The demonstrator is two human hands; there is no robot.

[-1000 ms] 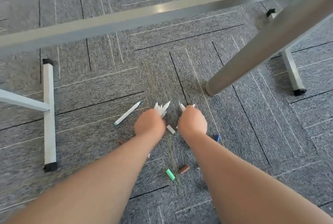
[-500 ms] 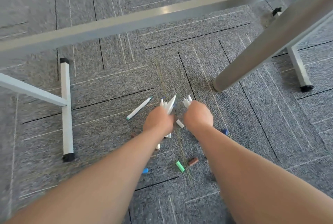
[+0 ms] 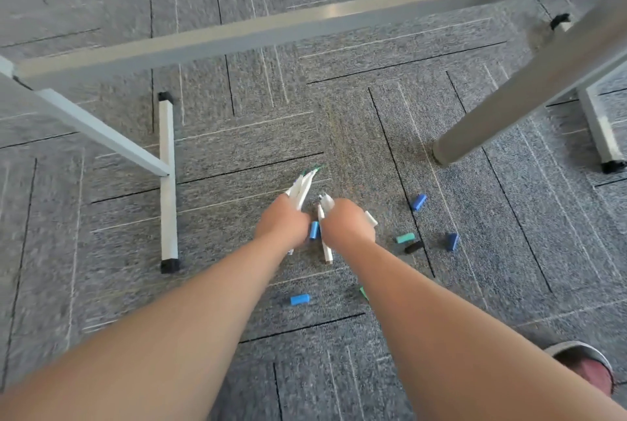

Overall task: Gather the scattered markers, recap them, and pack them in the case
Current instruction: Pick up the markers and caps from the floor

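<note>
**Head view, looking down onto the grey carpet floor (image 3: 339,122).** The left hand (image 3: 281,222) is clenched round a bundle of white markers (image 3: 302,188). These are uncapped, and their tips fan out away from the wearer; at least one tip is green. The right hand (image 3: 346,222), just beside the left, grips a smaller cluster of markers (image 3: 326,205), and one white barrel (image 3: 371,218) projects from the outer side of the fist. The fingers of both hands curl under and are hidden behind the backs of the hands. A further white marker (image 3: 327,247) runs from under the right hand toward the wearer; whether it is held or lies on the carpet cannot be told.

Loose caps lie on the carpet:
- a light blue cap (image 3: 314,230) between the two hands
- a blue cap (image 3: 419,202), a teal cap (image 3: 405,238), a black cap (image 3: 414,247) and a dark blue cap (image 3: 452,241) to the right of the right hand
- a bright blue cap (image 3: 300,299) between the forearms
- a green cap (image 3: 363,292), partly covered by the right forearm

A metal crossbar (image 3: 305,24) spans the top of the view. A round metal leg (image 3: 529,95) stands at right, and a white foot bar (image 3: 168,183) lies at left. A shoe (image 3: 587,363) shows at the lower right corner.
</note>
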